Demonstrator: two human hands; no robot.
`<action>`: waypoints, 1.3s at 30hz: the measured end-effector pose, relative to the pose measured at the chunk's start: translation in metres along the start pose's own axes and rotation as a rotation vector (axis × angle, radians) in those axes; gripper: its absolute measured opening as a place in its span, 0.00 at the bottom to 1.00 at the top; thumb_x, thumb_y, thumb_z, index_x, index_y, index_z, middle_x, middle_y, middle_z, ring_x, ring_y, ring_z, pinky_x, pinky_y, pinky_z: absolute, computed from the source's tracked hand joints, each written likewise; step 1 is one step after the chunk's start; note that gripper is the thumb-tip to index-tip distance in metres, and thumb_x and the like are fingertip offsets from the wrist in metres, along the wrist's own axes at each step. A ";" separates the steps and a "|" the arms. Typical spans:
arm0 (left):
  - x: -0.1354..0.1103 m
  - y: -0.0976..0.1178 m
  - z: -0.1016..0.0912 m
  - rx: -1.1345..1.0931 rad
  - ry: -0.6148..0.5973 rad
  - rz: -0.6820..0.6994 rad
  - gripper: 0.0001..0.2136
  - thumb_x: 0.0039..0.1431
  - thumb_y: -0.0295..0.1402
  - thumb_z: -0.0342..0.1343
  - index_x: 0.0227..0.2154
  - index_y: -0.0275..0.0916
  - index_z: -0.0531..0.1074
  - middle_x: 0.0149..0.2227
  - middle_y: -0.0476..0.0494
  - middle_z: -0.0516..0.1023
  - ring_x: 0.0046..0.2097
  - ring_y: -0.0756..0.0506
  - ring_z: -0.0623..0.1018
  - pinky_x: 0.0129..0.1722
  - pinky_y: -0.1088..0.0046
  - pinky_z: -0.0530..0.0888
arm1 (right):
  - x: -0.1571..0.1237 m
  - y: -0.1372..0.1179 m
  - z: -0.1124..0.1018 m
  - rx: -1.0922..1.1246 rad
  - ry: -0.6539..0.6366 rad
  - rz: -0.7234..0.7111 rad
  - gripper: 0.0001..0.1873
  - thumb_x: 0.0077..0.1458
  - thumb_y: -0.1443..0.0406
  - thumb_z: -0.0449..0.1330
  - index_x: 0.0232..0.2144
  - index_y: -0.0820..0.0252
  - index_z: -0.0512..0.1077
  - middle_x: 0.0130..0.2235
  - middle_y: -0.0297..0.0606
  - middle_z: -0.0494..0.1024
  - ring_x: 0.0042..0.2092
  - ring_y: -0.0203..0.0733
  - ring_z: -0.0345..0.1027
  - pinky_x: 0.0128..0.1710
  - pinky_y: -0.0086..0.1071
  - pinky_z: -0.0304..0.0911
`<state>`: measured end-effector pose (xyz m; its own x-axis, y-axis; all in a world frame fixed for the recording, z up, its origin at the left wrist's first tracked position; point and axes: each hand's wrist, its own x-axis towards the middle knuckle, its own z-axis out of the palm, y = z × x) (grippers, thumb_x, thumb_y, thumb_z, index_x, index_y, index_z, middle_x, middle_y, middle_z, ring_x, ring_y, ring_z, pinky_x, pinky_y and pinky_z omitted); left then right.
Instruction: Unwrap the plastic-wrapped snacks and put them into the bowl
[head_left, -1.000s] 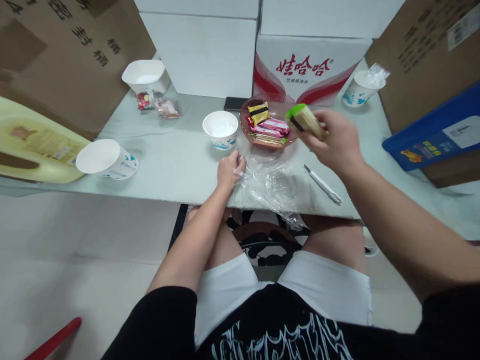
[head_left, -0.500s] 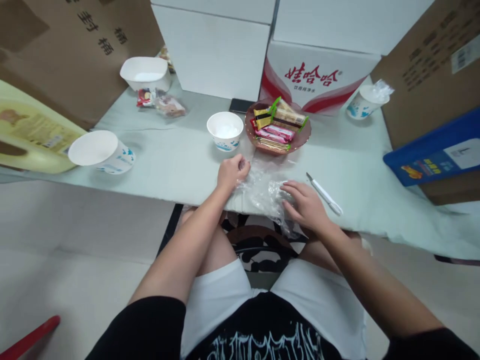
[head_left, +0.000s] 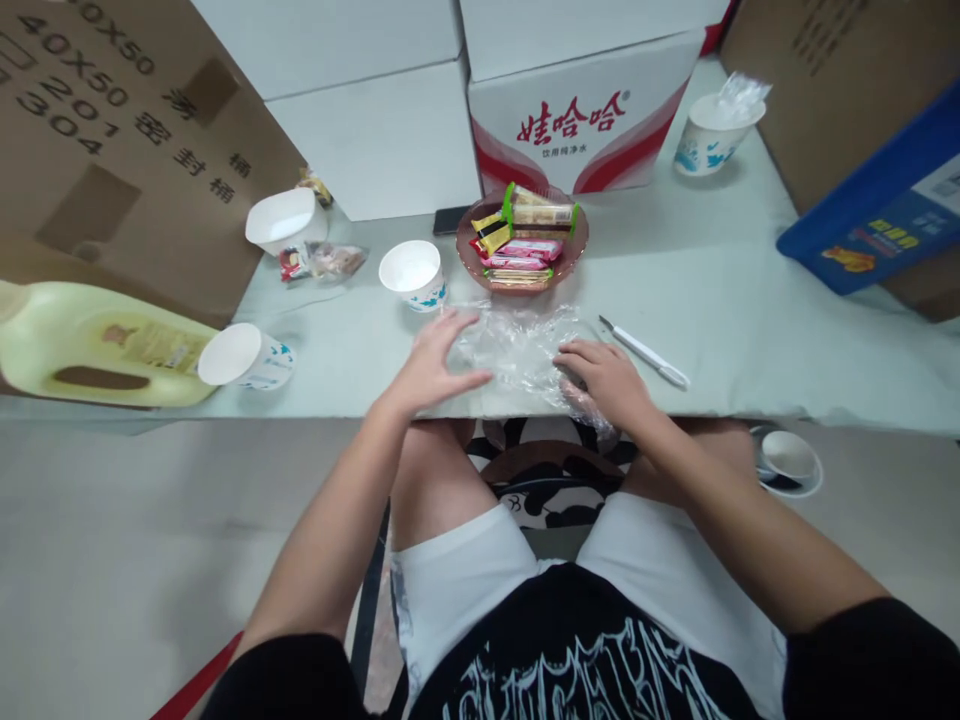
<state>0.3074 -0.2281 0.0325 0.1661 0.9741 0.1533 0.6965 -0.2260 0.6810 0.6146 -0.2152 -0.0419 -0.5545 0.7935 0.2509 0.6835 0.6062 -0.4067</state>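
Head view, looking down on a cloth-covered table (head_left: 750,340) with two bare hands at its front edge. Crumpled clear plastic film (head_left: 517,352) lies between the hands, its right end drooping over the table edge. The left hand (head_left: 429,368) is spread wide, thumb well apart from the fingers, at the film's left margin, with nothing visible in its grasp. The right hand (head_left: 609,382) rests at the opposite end, fingers bent over the plastic; because they hide their own undersides, one cannot tell whether they pinch it or merely lie upon it. Beyond the film stand a white paper cup (head_left: 429,296) and a translucent pinkish dish (head_left: 571,260) of wrapped snacks (head_left: 525,252); a white-handled craft knife (head_left: 643,352) lies just beside the right hand.

Handling, as judged from appearance: the film should be almost weightless, limp and slick, apt to slide over the cloth or cling to the skin, and thin enough to tear if pulled sharply. A gathered fold near either end would probably give surer purchase than a single flat layer, with thumb and fingertips closing from opposite sides.
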 end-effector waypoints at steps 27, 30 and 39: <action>-0.085 -0.002 0.040 -0.556 0.432 -0.437 0.14 0.57 0.43 0.58 0.38 0.45 0.60 0.27 0.51 0.78 0.33 0.47 0.79 0.36 0.71 0.72 | -0.056 -0.026 -0.017 0.285 0.129 -0.045 0.11 0.62 0.56 0.57 0.39 0.52 0.76 0.46 0.44 0.83 0.58 0.57 0.73 0.62 0.58 0.59; -0.084 -0.002 0.038 -0.560 0.422 -0.418 0.17 0.54 0.44 0.60 0.39 0.45 0.60 0.25 0.54 0.75 0.29 0.49 0.76 0.32 0.73 0.70 | -0.050 -0.033 -0.024 0.472 0.193 0.233 0.16 0.64 0.52 0.54 0.32 0.53 0.74 0.28 0.38 0.81 0.33 0.48 0.78 0.42 0.45 0.73; -0.075 0.007 0.036 -0.604 0.455 -0.477 0.18 0.53 0.44 0.61 0.39 0.44 0.61 0.25 0.59 0.67 0.17 0.56 0.60 0.17 0.78 0.57 | -0.044 -0.029 -0.032 0.483 0.237 0.656 0.19 0.58 0.49 0.56 0.39 0.57 0.72 0.20 0.32 0.73 0.20 0.41 0.66 0.22 0.34 0.61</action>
<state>0.3245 -0.3032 0.0000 -0.4298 0.9009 -0.0608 0.1128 0.1204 0.9863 0.6343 -0.2662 -0.0125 0.0346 0.9993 -0.0113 0.5243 -0.0278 -0.8511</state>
